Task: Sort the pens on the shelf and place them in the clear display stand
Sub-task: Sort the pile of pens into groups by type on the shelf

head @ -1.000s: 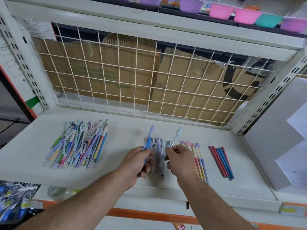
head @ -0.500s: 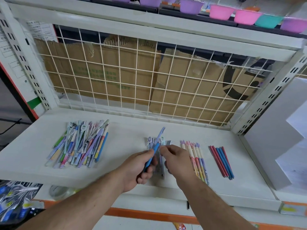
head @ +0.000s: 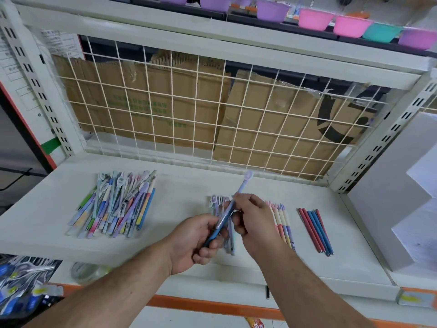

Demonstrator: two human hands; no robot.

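Note:
A blue-and-lilac pen [head: 228, 213] slants up over the middle of the white shelf [head: 179, 235]. My left hand [head: 196, 240] grips its lower blue end and my right hand [head: 251, 221] pinches its middle. Under both hands lies a small row of similar pens [head: 218, 203], partly hidden. A big mixed heap of pens [head: 118, 207] lies at the left. To the right lie a row of pink-and-cream pens [head: 282, 221] and a row of red and blue pens [head: 315, 229]. No clear display stand is in view.
A wire grid [head: 212, 119] with cardboard behind it closes the shelf's back. Coloured bowls [head: 352, 26] stand on the shelf above. A white box [head: 397, 197] stands at the right end. Packaged goods [head: 21, 280] hang below left.
A second, pale pen that my right hand held is gone from it. The right hand now pinches the blue-and-lilac pen held in my left, which has tilted rightward.

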